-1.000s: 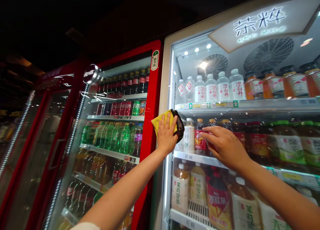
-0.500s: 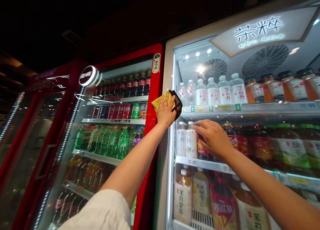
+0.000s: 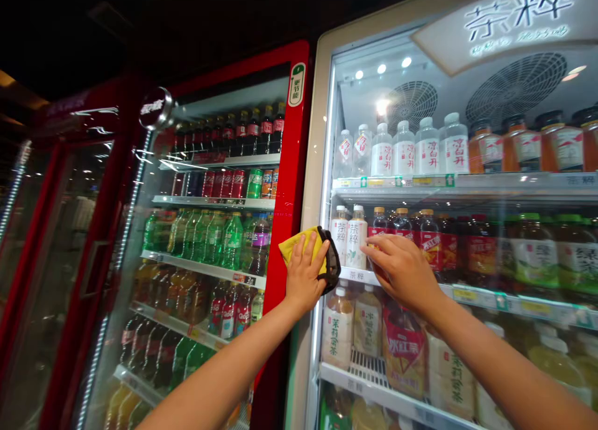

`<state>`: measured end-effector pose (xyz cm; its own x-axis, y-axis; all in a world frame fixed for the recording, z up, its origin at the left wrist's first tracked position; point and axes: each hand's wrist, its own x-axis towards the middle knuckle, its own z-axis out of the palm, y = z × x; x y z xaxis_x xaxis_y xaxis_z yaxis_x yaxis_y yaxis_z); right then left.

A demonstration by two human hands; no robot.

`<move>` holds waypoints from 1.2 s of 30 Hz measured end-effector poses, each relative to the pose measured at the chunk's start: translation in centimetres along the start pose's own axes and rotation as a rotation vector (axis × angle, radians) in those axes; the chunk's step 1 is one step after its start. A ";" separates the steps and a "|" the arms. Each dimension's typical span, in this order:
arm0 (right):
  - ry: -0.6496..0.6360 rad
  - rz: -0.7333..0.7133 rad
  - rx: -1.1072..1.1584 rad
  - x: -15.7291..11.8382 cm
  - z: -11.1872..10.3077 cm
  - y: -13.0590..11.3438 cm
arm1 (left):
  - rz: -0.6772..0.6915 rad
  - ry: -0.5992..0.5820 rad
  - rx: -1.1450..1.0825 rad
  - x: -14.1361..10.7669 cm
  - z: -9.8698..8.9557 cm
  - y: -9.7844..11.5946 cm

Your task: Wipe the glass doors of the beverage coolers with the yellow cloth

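My left hand [image 3: 306,269] lies with its fingers on a yellow cloth [image 3: 294,246] that has a dark edge, pressing it against the left frame of the white-framed drinks fridge [image 3: 314,168]. The cloth reaches across toward the red fridge's edge. To the right, my right hand [image 3: 402,269] is in front of the fridge's glass door, fingers bent and thumb a little apart, with nothing visible in it. Behind the glass near its fingertips stand white-labelled tea bottles [image 3: 357,237] and red-labelled bottles [image 3: 430,240]. Whether its fingertips touch the glass, I cannot tell.
A red fridge [image 3: 292,143] with cola bottles, cans and green bottles stands on the left, a round sign [image 3: 156,108] at its side. Farther left is another dark red cabinet [image 3: 60,149]. A lit sign [image 3: 518,22] tops the white-framed fridge.
My left hand and the cloth have slid down the fridge frame, from the top shelf's level to the second row of bottles. The right hand has lowered slightly. The view has shifted downward.
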<state>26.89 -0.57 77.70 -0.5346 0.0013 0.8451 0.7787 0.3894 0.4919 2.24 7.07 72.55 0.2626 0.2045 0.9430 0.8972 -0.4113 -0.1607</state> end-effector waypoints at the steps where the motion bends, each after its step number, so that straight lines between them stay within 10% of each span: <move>1: 0.004 -0.010 0.002 0.0 -0.1 0.0 | 0.002 0.003 0.003 1.3 -0.1 -0.2; 6: 0.007 0.012 0.006 -0.3 0.2 -0.2 | -0.062 0.089 0.050 9.2 -0.9 -0.2; 14: -0.060 -0.078 -0.055 -4.1 -1.0 0.1 | 0.405 -0.132 0.075 1.8 -1.1 -2.0; 20: -0.061 0.048 -0.098 -3.8 -1.7 1.6 | -0.025 0.083 0.049 9.5 -0.5 1.9; 27: -0.059 -0.039 -0.157 -6.3 -2.1 1.7 | 0.568 -0.141 0.042 3.0 -1.0 0.6; 33: -0.101 0.156 -0.195 -5.8 -3.1 3.5 | 0.047 0.071 -0.003 8.2 -0.4 3.2; 36: -0.106 0.200 -0.184 -5.9 -3.4 3.9 | 0.043 0.111 -0.014 9.6 0.4 5.9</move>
<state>34.21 -2.18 75.31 -0.3884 0.1614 0.9073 0.9134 0.1979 0.3558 10.21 6.91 80.52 0.2590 0.0868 0.9620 0.8808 -0.4300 -0.1983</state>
